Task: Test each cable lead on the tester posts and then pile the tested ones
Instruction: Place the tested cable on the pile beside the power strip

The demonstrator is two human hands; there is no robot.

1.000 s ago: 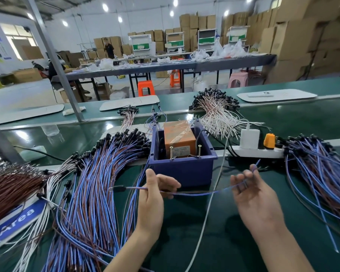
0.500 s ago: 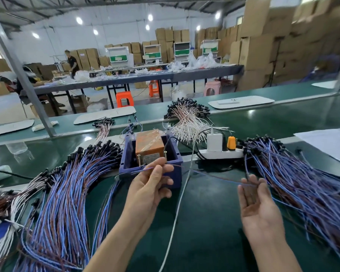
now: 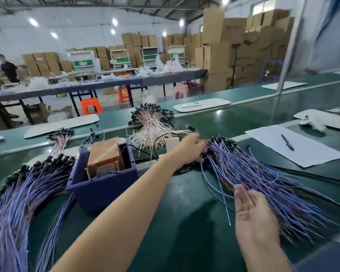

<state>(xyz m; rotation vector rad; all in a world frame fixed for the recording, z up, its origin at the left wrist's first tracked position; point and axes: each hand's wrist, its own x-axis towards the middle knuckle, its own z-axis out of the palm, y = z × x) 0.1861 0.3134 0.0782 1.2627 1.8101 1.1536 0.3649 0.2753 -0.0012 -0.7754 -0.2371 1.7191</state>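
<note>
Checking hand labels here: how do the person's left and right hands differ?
The left hand reaches across to the black-plug end of the right-side pile of blue and brown cable leads; the right hand sits at that pile's near, bare-wire end. The left hand shows its back, its fingers curled down; the right hand is palm-up, fingers relaxed. Both are at the same pile.

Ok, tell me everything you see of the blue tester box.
The blue tester box is a dark blue open-topped bin, plastic by its look, upright on the green bench. Inside sits an orange-brown block wrapped in glossy tape; two thin metal posts stand at its near side, nothing on them. A black cable leaves its far right side. The left pile of leads lies close beside it. Neither the left hand nor the right hand touches it.
</note>
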